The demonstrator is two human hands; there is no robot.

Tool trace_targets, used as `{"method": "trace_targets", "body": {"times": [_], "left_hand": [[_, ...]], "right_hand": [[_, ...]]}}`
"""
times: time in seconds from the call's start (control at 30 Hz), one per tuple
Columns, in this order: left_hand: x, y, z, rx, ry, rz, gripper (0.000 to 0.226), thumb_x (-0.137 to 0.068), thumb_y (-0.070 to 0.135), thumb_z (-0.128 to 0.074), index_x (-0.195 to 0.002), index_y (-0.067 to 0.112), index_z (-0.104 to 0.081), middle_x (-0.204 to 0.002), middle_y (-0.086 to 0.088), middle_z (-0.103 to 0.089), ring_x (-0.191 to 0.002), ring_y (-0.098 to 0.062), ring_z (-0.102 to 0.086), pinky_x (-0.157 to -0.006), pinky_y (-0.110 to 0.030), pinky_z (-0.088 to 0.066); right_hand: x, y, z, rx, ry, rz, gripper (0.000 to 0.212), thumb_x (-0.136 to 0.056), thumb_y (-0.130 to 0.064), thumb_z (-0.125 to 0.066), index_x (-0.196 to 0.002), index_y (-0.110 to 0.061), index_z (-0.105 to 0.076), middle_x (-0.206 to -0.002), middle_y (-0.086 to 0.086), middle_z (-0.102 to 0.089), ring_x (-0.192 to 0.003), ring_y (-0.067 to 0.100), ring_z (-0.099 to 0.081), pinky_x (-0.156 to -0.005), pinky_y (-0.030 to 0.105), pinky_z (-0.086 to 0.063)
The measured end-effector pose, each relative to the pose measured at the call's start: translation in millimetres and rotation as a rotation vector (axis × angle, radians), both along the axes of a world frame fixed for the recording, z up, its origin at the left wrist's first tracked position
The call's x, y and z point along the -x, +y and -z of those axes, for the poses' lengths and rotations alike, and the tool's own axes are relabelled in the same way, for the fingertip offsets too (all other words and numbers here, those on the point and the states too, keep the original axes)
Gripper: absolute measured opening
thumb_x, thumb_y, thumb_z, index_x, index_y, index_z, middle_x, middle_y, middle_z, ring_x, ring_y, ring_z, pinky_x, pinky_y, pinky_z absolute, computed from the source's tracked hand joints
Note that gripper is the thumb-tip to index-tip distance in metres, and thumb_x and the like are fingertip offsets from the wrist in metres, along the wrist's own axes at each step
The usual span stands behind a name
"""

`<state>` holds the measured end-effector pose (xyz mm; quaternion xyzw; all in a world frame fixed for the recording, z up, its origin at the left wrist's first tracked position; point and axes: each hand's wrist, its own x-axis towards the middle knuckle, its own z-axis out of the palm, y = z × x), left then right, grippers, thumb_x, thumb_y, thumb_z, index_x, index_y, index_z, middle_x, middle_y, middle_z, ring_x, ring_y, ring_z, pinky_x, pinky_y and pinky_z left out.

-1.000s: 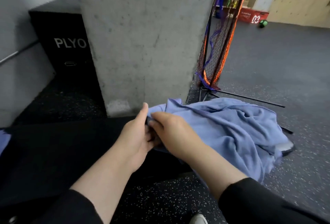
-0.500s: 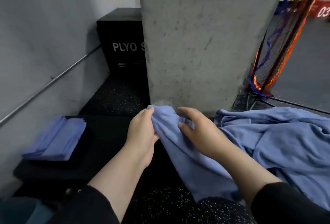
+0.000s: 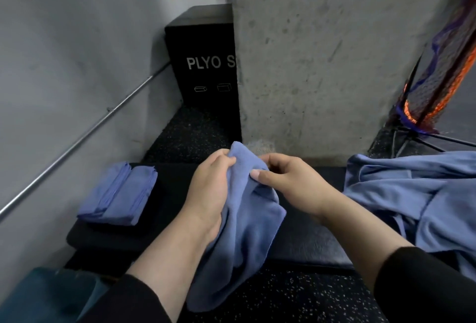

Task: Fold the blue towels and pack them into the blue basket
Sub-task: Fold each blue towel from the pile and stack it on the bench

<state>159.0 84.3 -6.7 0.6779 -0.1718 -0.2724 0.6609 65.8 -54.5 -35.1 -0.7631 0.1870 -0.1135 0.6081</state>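
A blue towel hangs in front of me over the black bench. My left hand grips its top edge on the left. My right hand pinches the same edge just to the right, thumb on the cloth. A heap of loose blue towels lies on the bench's right end. Two folded blue towels sit side by side on the bench's left end. A teal-blue shape at the bottom left corner may be the basket; only a blurred part shows.
A concrete pillar rises right behind the bench. A black box marked PLYO stands behind on the left, by a grey wall with a metal rail. An orange and blue net on a stand is at the right.
The towel has come off the heap and moved left to hang between my hands. My view has turned left, bringing the folded towels further into frame.
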Motion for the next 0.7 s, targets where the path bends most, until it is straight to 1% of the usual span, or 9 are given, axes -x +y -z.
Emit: {"method": "trace_targets", "body": {"times": [0.03, 0.13, 0.23, 0.3, 0.33, 0.43, 0.5, 0.6, 0.7], "left_hand": [[-1.8, 1.2, 0.8, -0.012, -0.033, -0.008, 0.021, -0.095, 0.015, -0.046, -0.078, 0.014, -0.059, -0.073, -0.002, -0.058, -0.072, -0.012, -0.057, -0.067, -0.031, -0.047], [-5.2, 1.3, 3.5, -0.020, -0.099, -0.037, 0.028, -0.095, 0.027, -0.057, -0.069, 0.016, -0.057, -0.070, -0.002, -0.054, -0.073, -0.016, -0.052, -0.068, -0.036, -0.045], [-6.9, -0.1, 7.1, -0.038, -0.079, 0.055, 0.038, -0.089, 0.046, -0.070, -0.079, 0.010, -0.068, -0.076, -0.011, -0.065, -0.074, -0.017, -0.060, -0.071, -0.040, -0.052], [-5.8, -1.6, 10.8, -0.079, -0.093, 0.100, 0.044, -0.087, 0.048, -0.068, -0.088, 0.004, -0.067, -0.080, -0.019, -0.065, -0.076, -0.021, -0.059, -0.073, -0.046, -0.053], [-6.6, -3.0, 12.2, -0.082, -0.129, 0.085, 0.042, -0.089, 0.044, -0.065, -0.090, 0.002, -0.065, -0.078, -0.017, -0.062, -0.075, -0.020, -0.056, -0.071, -0.045, -0.051], [-7.7, -5.2, 6.3, -0.019, -0.221, 0.028, 0.033, -0.099, 0.031, -0.058, -0.088, 0.001, -0.061, -0.075, -0.008, -0.058, -0.074, -0.015, -0.052, -0.070, -0.038, -0.046], [-7.8, -5.1, 0.6, 0.035, -0.237, 0.010, 0.033, -0.102, 0.027, -0.054, -0.087, -0.002, -0.056, -0.074, -0.004, -0.053, -0.073, -0.012, -0.048, -0.069, -0.034, -0.043], [-8.5, -3.0, -4.3, 0.090, -0.247, -0.054, 0.029, -0.104, 0.025, -0.051, -0.089, 0.001, -0.060, -0.074, -0.002, -0.057, -0.072, -0.010, -0.051, -0.069, -0.031, -0.045], [-17.0, 0.3, -6.0, 0.150, -0.222, -0.118, 0.027, -0.104, 0.027, -0.052, -0.087, 0.010, -0.064, -0.078, -0.002, -0.059, -0.077, -0.013, -0.054, -0.075, -0.037, -0.048]], "right_hand": [[-1.0, 3.3, -1.9, 0.030, 0.009, 0.009, 0.010, -0.091, -0.033, -0.071, -0.097, -0.025, -0.070, -0.089, -0.006, -0.072, -0.081, 0.005, -0.067, -0.078, 0.025, -0.054], [-4.4, 7.6, -0.8, 0.174, 0.019, 0.091, 0.011, -0.089, -0.028, -0.072, -0.084, -0.020, -0.065, -0.077, 0.000, -0.068, -0.069, 0.007, -0.059, -0.071, 0.032, -0.051], [-4.4, 11.1, -0.8, 0.258, -0.021, 0.129, 0.011, -0.087, -0.028, -0.072, -0.083, -0.023, -0.063, -0.082, 0.003, -0.070, -0.074, 0.018, -0.066, -0.073, 0.041, -0.055], [-3.2, 13.5, -0.3, 0.321, -0.061, 0.132, 0.011, -0.086, -0.027, -0.071, -0.084, -0.026, -0.061, -0.085, -0.004, -0.068, -0.081, 0.019, -0.067, -0.075, 0.041, -0.057], [-2.6, 13.9, 0.4, 0.319, -0.080, 0.122, 0.012, -0.086, -0.025, -0.071, -0.083, -0.026, -0.059, -0.087, -0.008, -0.067, -0.082, 0.017, -0.067, -0.076, 0.039, -0.057], [0.0, 13.0, 2.9, 0.126, -0.065, 0.064, 0.016, -0.086, -0.018, -0.068, -0.082, -0.016, -0.052, -0.075, -0.016, -0.062, -0.068, 0.013, -0.055, -0.070, 0.039, -0.049], [2.3, 8.8, 4.6, 0.033, -0.027, 0.041, 0.022, -0.080, -0.026, -0.070, -0.083, -0.018, -0.050, -0.072, -0.007, -0.057, -0.068, 0.013, -0.049, -0.067, 0.038, -0.042], [3.8, 0.1, 4.8, -0.121, -0.030, 0.010, 0.030, -0.074, -0.026, -0.079, -0.095, -0.024, -0.058, -0.089, 0.000, -0.071, -0.080, 0.020, -0.066, -0.077, 0.045, -0.050], [9.7, -5.6, -4.5, -0.036, 0.091, -0.099, 0.028, -0.079, -0.026, -0.083, -0.103, -0.029, -0.069, -0.101, 0.003, -0.076, -0.097, 0.024, -0.072, -0.088, 0.047, -0.055]]}}
